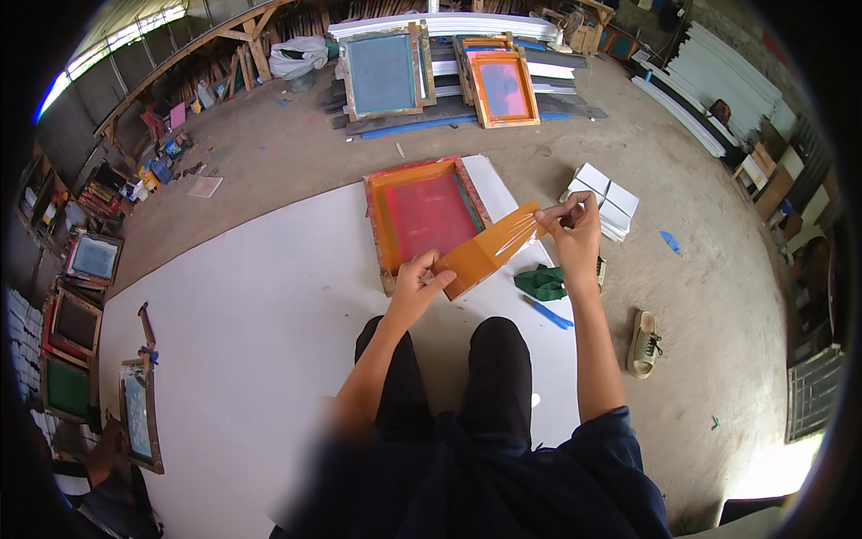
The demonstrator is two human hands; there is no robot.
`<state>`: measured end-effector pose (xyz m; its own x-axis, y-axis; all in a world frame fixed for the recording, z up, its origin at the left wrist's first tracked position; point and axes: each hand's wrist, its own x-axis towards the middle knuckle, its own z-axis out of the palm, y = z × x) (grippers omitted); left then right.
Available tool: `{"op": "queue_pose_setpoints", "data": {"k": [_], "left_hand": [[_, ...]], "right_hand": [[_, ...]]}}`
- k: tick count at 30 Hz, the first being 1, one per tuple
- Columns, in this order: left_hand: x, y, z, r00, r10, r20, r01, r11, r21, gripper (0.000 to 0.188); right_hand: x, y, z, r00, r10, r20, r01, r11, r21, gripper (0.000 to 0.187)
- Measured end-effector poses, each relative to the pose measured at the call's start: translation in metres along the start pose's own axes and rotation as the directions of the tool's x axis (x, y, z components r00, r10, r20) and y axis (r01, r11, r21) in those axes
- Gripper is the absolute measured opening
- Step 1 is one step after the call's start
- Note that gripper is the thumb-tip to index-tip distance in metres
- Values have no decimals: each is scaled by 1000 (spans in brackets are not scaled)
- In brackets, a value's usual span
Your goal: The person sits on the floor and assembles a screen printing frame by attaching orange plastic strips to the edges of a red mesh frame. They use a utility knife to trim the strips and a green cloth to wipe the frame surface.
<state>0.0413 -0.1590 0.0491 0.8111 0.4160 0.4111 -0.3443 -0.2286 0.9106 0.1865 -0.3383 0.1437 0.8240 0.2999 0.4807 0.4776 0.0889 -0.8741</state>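
Note:
A wide strip of shiny orange-brown packing tape (489,254) stretches between my two hands, wrinkled towards its upper right end. My left hand (417,286) is closed on its lower left end, beside the near edge of a screen-printing frame. Pinched between the fingertips of my right hand (572,220) is the creased upper end. The wooden screen frame (375,235) lies flat on the white board, its pinkish-red mesh bordered by the same orange-brown tape. Whether a roll is inside my left hand, I cannot tell.
By my right forearm lie a dark green cloth (541,283) and a blue strip (549,313). Beyond is a stack of white sheets (603,199); a shoe (644,344) rests on the floor. More screens (383,74) lean at the back. At lower left, another person (112,481) is near a frame (137,413).

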Motion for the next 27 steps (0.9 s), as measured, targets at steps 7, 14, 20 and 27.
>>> {"op": "queue_pose_setpoints", "data": {"k": [7,14,20,27], "left_hand": [[4,4,-22,996,73,50,-83,971,225,30],[3,7,-39,996,65,-62,-59,993,99,34],[-8,-9,-71,996,80,-41,-63,942,330,37],[-12,-8,-100,995,25,-101,6,954,299,45]], "right_hand": [[7,-6,-5,994,-71,-79,70,997,-18,37],[25,24,-21,991,51,-127,-40,996,82,38],[22,42,-38,964,65,-256,-71,997,-14,39],[25,77,-58,971,108,-212,-112,994,-3,38]]}}
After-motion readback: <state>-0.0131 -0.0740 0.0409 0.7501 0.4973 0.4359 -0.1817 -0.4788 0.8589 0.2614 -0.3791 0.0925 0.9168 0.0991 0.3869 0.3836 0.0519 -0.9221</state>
